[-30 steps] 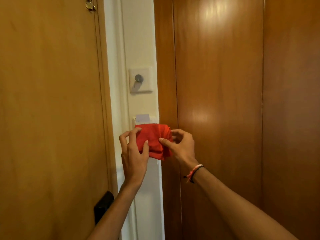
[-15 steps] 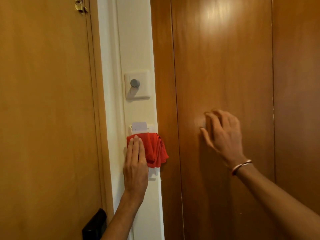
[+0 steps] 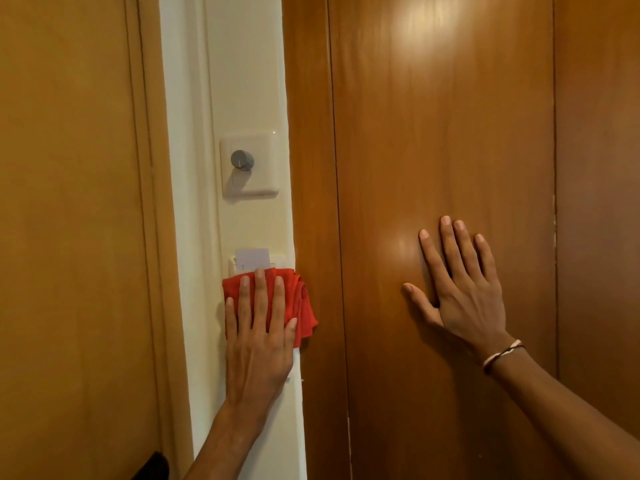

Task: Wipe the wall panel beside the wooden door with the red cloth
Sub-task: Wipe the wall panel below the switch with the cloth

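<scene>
On the narrow cream wall panel between two wooden surfaces, left hand lies flat, palm in, pressing the red cloth against the panel. Left fingers straight and slightly apart, laid over the cloth, not curled around it. Cloth is bunched, folds showing at its right edge, which overlaps the wooden door frame. Cloth sits just under a white card standing in a wall slot; middle fingertip touches the slot's lower edge. Higher on the panel, well above the cloth, a white switch plate with a grey round knob.

Right hand pressed flat on the wooden door, fingers spread wide, holding nothing, well apart from the cloth. Wrist bands on the right wrist, one pale, one dark. Left side: lighter wooden panel, with a black object at its bottom edge, partly cut off, cannot tell what it is.
</scene>
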